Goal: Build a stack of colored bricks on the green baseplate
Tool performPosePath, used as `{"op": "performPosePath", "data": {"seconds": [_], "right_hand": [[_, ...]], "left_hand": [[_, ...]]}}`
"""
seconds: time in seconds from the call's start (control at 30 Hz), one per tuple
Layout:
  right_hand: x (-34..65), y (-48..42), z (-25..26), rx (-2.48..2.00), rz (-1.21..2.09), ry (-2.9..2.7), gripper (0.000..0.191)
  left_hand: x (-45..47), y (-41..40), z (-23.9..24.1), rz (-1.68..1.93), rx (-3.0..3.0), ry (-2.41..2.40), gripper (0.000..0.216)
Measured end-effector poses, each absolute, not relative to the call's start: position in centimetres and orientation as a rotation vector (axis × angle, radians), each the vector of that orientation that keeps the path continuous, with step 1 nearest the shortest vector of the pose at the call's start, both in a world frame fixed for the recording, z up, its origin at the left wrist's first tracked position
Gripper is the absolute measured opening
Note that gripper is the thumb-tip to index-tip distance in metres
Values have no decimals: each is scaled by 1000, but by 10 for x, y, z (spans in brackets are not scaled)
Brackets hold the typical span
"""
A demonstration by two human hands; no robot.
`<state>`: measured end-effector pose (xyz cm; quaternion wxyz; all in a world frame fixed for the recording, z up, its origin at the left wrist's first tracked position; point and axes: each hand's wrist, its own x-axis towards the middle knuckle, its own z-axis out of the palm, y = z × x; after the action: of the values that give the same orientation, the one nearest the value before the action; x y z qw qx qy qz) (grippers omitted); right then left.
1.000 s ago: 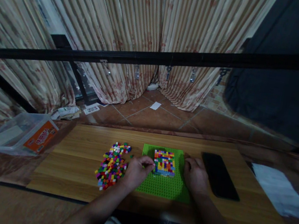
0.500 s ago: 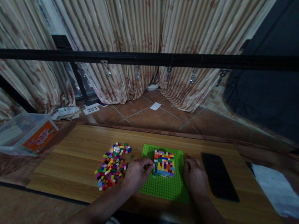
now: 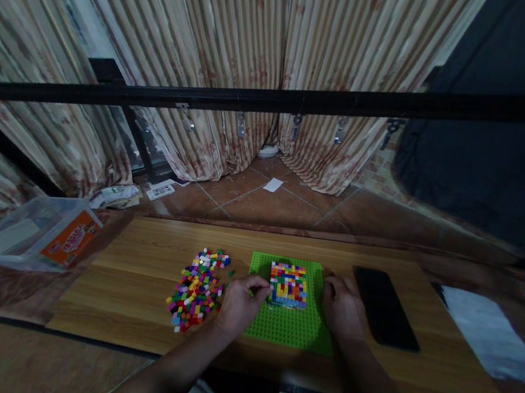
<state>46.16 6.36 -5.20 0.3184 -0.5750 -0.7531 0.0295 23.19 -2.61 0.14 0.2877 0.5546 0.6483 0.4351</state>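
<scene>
A green baseplate (image 3: 285, 326) lies on the wooden table (image 3: 135, 309), with a square block of many-coloured small bricks (image 3: 288, 284) built on its far half. A loose pile of small coloured bricks (image 3: 196, 289) lies to its left. My left hand (image 3: 239, 303) rests at the plate's left edge, fingers pinched together near the block's left side; what they hold is too small to see. My right hand (image 3: 342, 307) lies curled on the plate's right edge, fingers bent, apparently steadying it.
A black phone (image 3: 385, 307) lies right of the baseplate. A clear plastic box with an orange label (image 3: 39, 235) sits off the table's left end. White paper (image 3: 487, 331) lies at the right. A black metal bar (image 3: 284, 102) crosses above, with curtains behind.
My left hand's fingers have shifted slightly at the block's left side. My right hand and the other things have stayed where they were.
</scene>
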Motion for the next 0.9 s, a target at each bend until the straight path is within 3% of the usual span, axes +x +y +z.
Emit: {"op": "performPosePath", "data": {"seconds": [0.27,0.53,0.9], "right_hand": [[461,62,-49,-1537,73,-1991,22],[462,62,-49,-1520,85,-1994,24],[461,63,-50,-1537,64,-1979,23]], "left_hand": [[229,-28,3,1108,1439,1657,13],[228,-21,3,1051,1352,1678,27],[232,-14,2,1123,1299,1733,24]]}}
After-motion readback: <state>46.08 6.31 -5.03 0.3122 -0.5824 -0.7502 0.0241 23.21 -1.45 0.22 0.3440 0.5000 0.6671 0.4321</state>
